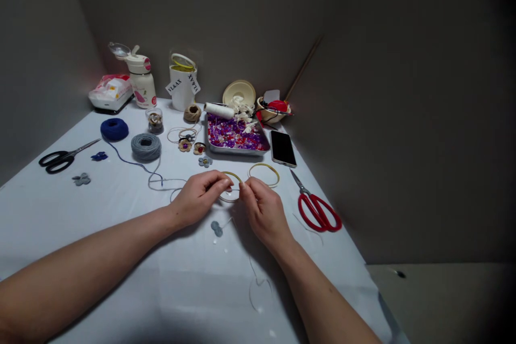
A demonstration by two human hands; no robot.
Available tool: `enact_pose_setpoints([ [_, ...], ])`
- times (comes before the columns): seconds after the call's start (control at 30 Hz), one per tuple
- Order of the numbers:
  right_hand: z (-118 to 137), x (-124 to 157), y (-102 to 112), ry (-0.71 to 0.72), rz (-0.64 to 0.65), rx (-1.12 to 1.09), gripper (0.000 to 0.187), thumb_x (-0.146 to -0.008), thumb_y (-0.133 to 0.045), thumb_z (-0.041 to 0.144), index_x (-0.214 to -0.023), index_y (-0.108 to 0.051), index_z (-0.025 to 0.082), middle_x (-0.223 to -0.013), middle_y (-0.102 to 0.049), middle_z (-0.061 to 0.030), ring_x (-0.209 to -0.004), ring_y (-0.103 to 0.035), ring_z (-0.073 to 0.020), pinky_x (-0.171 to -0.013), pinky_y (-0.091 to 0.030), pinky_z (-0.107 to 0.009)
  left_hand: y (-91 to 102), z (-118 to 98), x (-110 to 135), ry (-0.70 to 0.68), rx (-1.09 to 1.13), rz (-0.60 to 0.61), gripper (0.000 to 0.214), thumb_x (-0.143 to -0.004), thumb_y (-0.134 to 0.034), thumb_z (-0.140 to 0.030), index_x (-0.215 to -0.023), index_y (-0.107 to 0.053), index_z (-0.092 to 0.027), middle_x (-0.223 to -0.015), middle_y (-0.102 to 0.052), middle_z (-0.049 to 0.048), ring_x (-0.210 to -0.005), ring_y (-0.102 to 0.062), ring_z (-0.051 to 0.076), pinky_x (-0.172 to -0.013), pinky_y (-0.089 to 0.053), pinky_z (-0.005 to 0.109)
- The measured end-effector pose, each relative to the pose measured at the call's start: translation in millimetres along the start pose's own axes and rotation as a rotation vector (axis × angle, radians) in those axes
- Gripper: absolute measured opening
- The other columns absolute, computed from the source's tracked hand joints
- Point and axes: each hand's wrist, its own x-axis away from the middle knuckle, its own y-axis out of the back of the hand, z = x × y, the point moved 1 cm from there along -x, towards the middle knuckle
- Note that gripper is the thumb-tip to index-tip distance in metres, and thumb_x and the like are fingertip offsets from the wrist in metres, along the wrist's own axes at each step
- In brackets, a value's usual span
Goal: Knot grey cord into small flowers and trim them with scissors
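Observation:
My left hand [199, 196] and my right hand [262, 209] meet over the white table [121, 258], both pinched on a thin yellow-green ring [233, 175]. The left fingers grip its left side, the right fingertips its right side. A fine pale thread seems to run between the fingers, too thin to be sure. A second similar ring [264, 167] lies flat just beyond my right hand. A small grey crocheted flower [216, 227] lies on the cloth between my wrists.
Red scissors [316, 208] lie right of my right hand, a phone [282, 148] and a tray of purple beads [236, 137] beyond. Grey yarn [145, 145], blue yarn [114, 129] and black scissors [60, 158] sit left. Bottle, cup and bowls line the back wall.

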Motion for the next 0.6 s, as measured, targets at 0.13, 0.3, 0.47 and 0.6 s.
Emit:
enact_pose_setpoints([
  [0.13, -1.4, 0.6, -1.4, -0.022, 0.001, -0.004, 0.036, -0.093, -0.036, 0.036, -0.060, -0.040, 0.023, -0.059, -0.045, 0.0003, -0.061, -0.044, -0.0162, -0.060, -0.032, -0.030, -2.8, 0.9, 1.2, 0.028, 0.015, 0.063, 0.017, -0.086, -0.053, -0.030, -0.089, -0.064, -0.017, -0.082, -0.067, 0.0028, -0.075, -0.058, 0.014, -0.070, -0.045, 0.027],
  [0.3, -1.2, 0.5, -3.1, -0.040, -0.003, -0.040, 0.036, -0.093, -0.035, 0.036, -0.060, -0.039, 0.023, -0.059, -0.043, 0.0011, -0.059, -0.043, -0.0157, -0.059, -0.032, -0.030, -2.9, 1.2, 0.8, 0.036, -0.025, 0.065, 0.019, -0.087, -0.051, -0.029, -0.081, -0.064, -0.017, -0.074, -0.065, 0.0023, -0.070, -0.057, 0.014, -0.069, -0.044, 0.028],
  [0.47, 2.0, 1.5, -2.9, -0.029, -0.048, -0.072, 0.031, -0.094, -0.035, 0.034, -0.065, -0.040, 0.023, -0.065, -0.046, 0.0001, -0.065, -0.046, -0.0165, -0.063, -0.035, -0.030, -2.5, 0.9, 0.3, 0.019, -0.021, 0.057, 0.020, -0.088, -0.048, -0.028, -0.083, -0.064, -0.017, -0.074, -0.063, 0.0017, -0.071, -0.056, 0.014, -0.070, -0.043, 0.027],
  [0.6, 1.6, 1.1, -2.9, 0.014, -0.013, -0.138, 0.019, -0.093, -0.038, 0.030, -0.080, -0.049, 0.022, -0.078, -0.053, -0.0021, -0.075, -0.051, -0.0172, -0.069, -0.040, -0.031, -2.9, 3.0, 0.4, 0.024, -0.022, 0.036, 0.019, -0.087, -0.051, -0.029, -0.079, -0.063, -0.016, -0.069, -0.059, -0.0001, -0.067, -0.052, 0.013, -0.065, -0.041, 0.026],
])
